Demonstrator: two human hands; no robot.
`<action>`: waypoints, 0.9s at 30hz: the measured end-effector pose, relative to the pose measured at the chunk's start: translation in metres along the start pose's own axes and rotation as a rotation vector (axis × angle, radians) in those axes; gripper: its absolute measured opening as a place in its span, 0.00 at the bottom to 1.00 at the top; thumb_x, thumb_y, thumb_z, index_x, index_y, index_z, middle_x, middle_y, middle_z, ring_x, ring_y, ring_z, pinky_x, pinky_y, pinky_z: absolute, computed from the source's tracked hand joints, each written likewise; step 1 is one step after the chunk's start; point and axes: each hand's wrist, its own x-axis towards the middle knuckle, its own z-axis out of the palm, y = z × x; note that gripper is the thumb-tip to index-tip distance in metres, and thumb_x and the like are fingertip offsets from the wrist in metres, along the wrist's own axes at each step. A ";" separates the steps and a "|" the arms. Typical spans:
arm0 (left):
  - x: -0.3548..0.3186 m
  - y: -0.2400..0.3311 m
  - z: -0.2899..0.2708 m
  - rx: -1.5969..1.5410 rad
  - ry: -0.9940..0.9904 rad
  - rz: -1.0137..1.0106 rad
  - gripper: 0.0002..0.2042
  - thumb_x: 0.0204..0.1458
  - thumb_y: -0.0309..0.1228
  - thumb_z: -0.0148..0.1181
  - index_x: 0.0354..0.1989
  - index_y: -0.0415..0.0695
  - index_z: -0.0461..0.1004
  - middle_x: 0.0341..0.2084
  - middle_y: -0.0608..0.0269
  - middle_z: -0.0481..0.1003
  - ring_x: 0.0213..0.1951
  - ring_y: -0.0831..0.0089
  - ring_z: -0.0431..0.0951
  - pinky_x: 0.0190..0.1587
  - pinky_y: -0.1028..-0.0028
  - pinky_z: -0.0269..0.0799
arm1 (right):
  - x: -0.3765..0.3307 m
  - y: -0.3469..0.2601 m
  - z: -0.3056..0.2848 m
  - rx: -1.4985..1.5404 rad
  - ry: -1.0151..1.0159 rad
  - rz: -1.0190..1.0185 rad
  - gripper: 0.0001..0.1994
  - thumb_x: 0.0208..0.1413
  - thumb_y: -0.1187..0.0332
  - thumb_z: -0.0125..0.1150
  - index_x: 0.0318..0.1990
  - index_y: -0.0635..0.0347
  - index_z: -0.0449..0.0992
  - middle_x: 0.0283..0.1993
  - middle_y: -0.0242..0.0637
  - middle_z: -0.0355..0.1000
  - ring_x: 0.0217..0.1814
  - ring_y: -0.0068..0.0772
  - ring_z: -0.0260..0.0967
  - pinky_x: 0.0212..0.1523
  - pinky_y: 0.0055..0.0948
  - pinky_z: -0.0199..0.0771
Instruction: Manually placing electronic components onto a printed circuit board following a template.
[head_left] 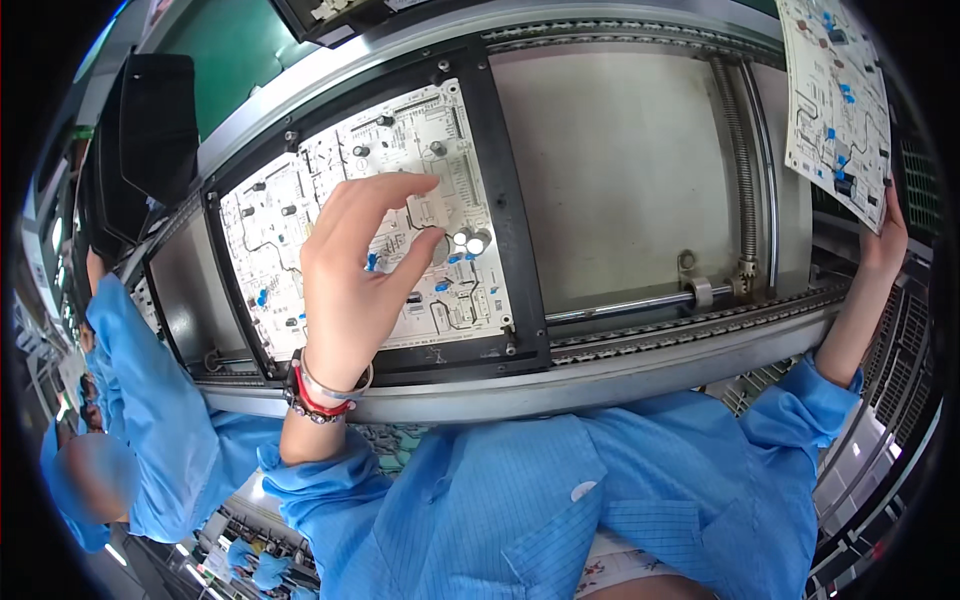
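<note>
A white circuit board [340, 150] with black and blue parts lies in a black frame [520, 270] on the conveyor. Over its middle hovers my left hand [360, 260], thumb and fingers curved apart with nothing between them. The thumb tip is close to two round white-topped capacitors [472, 242]; whether it touches them I cannot tell. Far to the right, my right hand [885, 238] grips the lower edge of another white circuit board [835, 110], held up and tilted beside the conveyor. Most of that hand's fingers are hidden behind this board.
Chain rails [700, 335] run along the conveyor's near and far sides. A metal rod and a threaded screw shaft [740, 170] cross the bed on the right. Dark racks [905, 350] stand at the right. A co-worker in blue [160, 400] is at the left, beside black bins [150, 130].
</note>
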 end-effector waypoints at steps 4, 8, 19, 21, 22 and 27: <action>0.009 -0.003 0.006 0.016 -0.022 0.022 0.16 0.37 0.18 0.66 0.38 0.42 0.76 0.33 0.61 0.76 0.36 0.65 0.75 0.40 0.71 0.71 | 0.008 0.006 -0.005 0.024 0.031 0.010 0.17 0.64 0.74 0.39 0.56 0.74 0.63 0.60 0.53 0.62 0.64 0.45 0.59 0.64 0.43 0.59; 0.016 -0.004 0.010 0.025 -0.098 0.041 0.17 0.37 0.18 0.65 0.39 0.42 0.76 0.34 0.60 0.76 0.37 0.63 0.75 0.40 0.70 0.71 | 0.006 -0.004 -0.021 0.096 0.117 0.043 0.14 0.63 0.75 0.41 0.53 0.74 0.66 0.58 0.54 0.64 0.62 0.47 0.61 0.63 0.44 0.62; 0.023 -0.002 0.015 0.108 -0.155 0.078 0.18 0.37 0.18 0.65 0.41 0.41 0.74 0.33 0.59 0.76 0.36 0.61 0.74 0.39 0.68 0.70 | 0.016 0.011 -0.011 0.146 0.001 0.074 0.14 0.64 0.75 0.41 0.52 0.73 0.67 0.57 0.53 0.66 0.60 0.45 0.63 0.61 0.41 0.63; 0.024 0.000 0.014 0.135 -0.158 0.102 0.18 0.37 0.18 0.65 0.41 0.41 0.74 0.33 0.59 0.76 0.36 0.61 0.74 0.39 0.68 0.70 | 0.016 0.013 -0.004 0.123 -0.016 0.076 0.14 0.64 0.74 0.41 0.52 0.73 0.67 0.57 0.53 0.66 0.60 0.45 0.63 0.61 0.42 0.63; 0.024 0.001 0.013 0.152 -0.165 0.106 0.19 0.36 0.18 0.64 0.41 0.41 0.74 0.34 0.59 0.76 0.36 0.60 0.74 0.39 0.67 0.70 | 0.015 0.011 -0.007 0.121 -0.015 0.072 0.14 0.64 0.74 0.41 0.52 0.73 0.67 0.57 0.53 0.66 0.60 0.45 0.63 0.61 0.42 0.63; 0.027 0.010 0.011 0.207 -0.235 0.096 0.21 0.35 0.16 0.63 0.43 0.41 0.74 0.35 0.57 0.75 0.38 0.59 0.73 0.40 0.65 0.70 | 0.040 0.050 0.076 -0.181 1.110 -0.294 0.16 0.63 0.72 0.43 0.54 0.72 0.66 0.57 0.52 0.66 0.62 0.45 0.62 0.63 0.46 0.60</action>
